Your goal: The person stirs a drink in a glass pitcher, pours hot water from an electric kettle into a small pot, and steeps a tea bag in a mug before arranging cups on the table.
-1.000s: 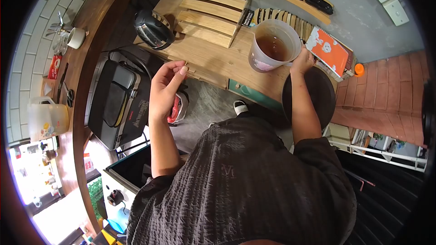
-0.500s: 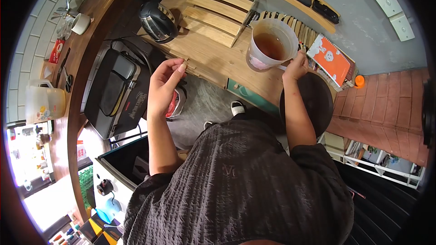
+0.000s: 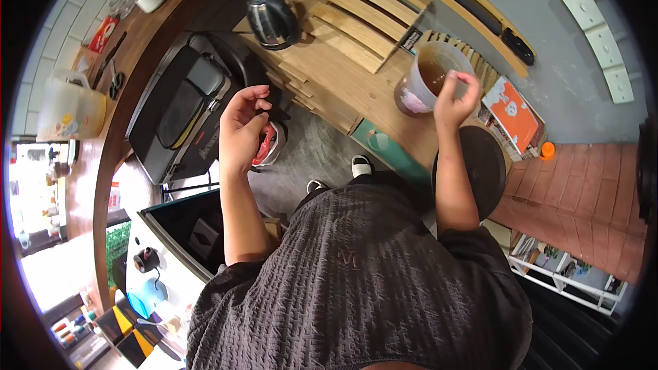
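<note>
From here I see the pitcher (image 3: pixel 414 94) over the tabletop (image 3: pixel 346 83), right beside my right hand (image 3: pixel 454 106) (I can't tell if it grips); my left hand (image 3: pixel 238 138), loosely curled, looks empty, farther off.

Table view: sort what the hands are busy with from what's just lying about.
Apparently in use:
- pitcher of brown liquid
- right hand, beside it; contact unclear
- left hand, raised, nothing visible in it

Lying about:
- black kettle
- slatted wooden rack
- orange notebook
- scissors
</note>
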A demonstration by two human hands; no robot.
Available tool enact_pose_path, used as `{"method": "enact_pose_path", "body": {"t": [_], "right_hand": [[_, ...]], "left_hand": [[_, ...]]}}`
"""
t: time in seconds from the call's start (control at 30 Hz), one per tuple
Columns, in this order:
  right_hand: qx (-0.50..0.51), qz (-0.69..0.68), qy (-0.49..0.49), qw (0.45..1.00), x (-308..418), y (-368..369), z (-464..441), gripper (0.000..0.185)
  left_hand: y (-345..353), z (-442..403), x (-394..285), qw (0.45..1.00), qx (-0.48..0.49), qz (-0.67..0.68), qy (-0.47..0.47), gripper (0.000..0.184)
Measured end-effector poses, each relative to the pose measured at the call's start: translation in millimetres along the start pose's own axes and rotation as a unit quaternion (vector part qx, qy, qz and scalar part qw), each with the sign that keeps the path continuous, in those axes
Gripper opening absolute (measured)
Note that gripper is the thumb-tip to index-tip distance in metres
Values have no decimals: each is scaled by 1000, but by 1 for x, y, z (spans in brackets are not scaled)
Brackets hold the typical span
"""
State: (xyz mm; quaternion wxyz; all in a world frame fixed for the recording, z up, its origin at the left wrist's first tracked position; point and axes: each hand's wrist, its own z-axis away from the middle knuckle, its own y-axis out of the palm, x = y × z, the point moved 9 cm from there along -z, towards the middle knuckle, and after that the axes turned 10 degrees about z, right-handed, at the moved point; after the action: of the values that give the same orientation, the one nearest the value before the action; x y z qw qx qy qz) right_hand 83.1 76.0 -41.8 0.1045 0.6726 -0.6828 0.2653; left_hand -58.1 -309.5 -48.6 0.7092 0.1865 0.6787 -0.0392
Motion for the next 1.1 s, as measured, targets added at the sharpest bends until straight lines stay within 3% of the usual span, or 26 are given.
{"method": "enact_pose_path", "body": {"t": [0.23, 0.33, 0.37, 0.43, 0.47, 0.53, 0.57, 0.63, 0.77, 0.9, 0.97, 1.03, 1.1], "right_hand": [[206, -139, 5, 969, 86, 159, 32, 15], [347, -117, -28, 930, 134, 235, 43, 29], [441, -74, 26, 894, 143, 261, 48, 42], [460, 7, -84, 884, 161, 310, 48, 61], [466, 6, -85, 881, 166, 328, 43, 61], [590, 96, -151, 787, 182, 374, 50, 78], [591, 93, -155, 786, 190, 388, 44, 78], [658, 179, -209, 701, 192, 417, 56, 88], [689, 201, -233, 656, 190, 450, 70, 94], [676, 190, -239, 670, 192, 449, 71, 94], [682, 181, -230, 670, 199, 442, 61, 89], [728, 133, -155, 654, 196, 440, 61, 80], [723, 119, -162, 661, 196, 438, 60, 76]], "left_hand": [[-83, 45, -10, 994, -88, 46, -38, 42], [-121, 58, -14, 993, -116, 15, -2, 29], [-129, 61, -16, 991, -130, 0, 11, 25], [-147, 60, -15, 986, -162, -25, 7, 25], [-154, 58, -14, 985, -174, -19, 6, 25], [-162, 46, -14, 982, -187, -6, 4, 24], [-165, 37, -16, 981, -193, -5, 6, 24], [-172, 24, -13, 978, -208, -17, 1, 24], [-177, -14, -21, 971, -240, 1, 7, 23], [-167, -56, -28, 973, -229, 16, -12, 22], [-164, -74, -29, 975, -222, 9, -11, 21], [-160, -89, -27, 977, -214, 11, -18, 21], [-159, -103, -26, 979, -204, 13, -22, 21]]}}
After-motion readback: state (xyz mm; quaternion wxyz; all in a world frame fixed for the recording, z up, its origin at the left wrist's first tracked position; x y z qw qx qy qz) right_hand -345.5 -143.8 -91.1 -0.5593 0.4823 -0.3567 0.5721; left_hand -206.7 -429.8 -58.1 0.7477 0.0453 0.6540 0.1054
